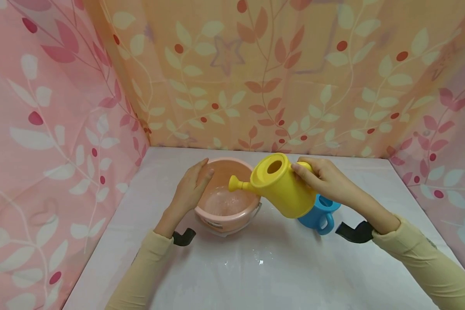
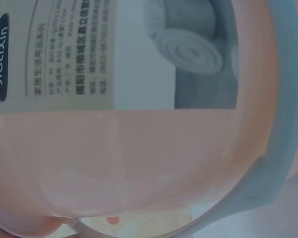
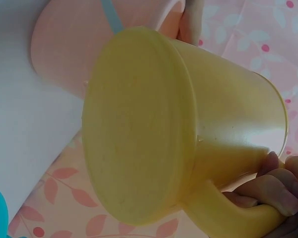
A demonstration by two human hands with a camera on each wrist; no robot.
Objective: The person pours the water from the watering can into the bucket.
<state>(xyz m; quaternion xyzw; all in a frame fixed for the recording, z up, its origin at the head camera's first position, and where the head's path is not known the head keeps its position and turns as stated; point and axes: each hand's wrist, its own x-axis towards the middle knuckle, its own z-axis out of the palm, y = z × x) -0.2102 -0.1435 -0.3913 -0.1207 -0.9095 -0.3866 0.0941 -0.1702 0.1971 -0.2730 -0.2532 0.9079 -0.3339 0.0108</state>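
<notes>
A yellow watering can (image 1: 284,189) is held up and tilted, its spout (image 1: 238,184) pointing left over a pink bucket (image 1: 226,224). My right hand (image 1: 325,178) grips the can's handle (image 3: 238,213), with the thumb near the top. My left hand (image 1: 190,187) holds the bucket's left rim, the thumb on the inner side. The bucket stands upright on the table; its inside looks wet and shiny. No stream of water can be made out from the spout. The left wrist view shows the bucket's label (image 2: 134,54) and grey-blue handle (image 2: 288,99).
A blue cup (image 1: 319,215) with a handle stands behind and below the watering can, partly hidden. Water drops (image 1: 261,262) lie on the white table (image 1: 232,284) in front. Flower-patterned cloth (image 1: 232,86) walls the back and both sides.
</notes>
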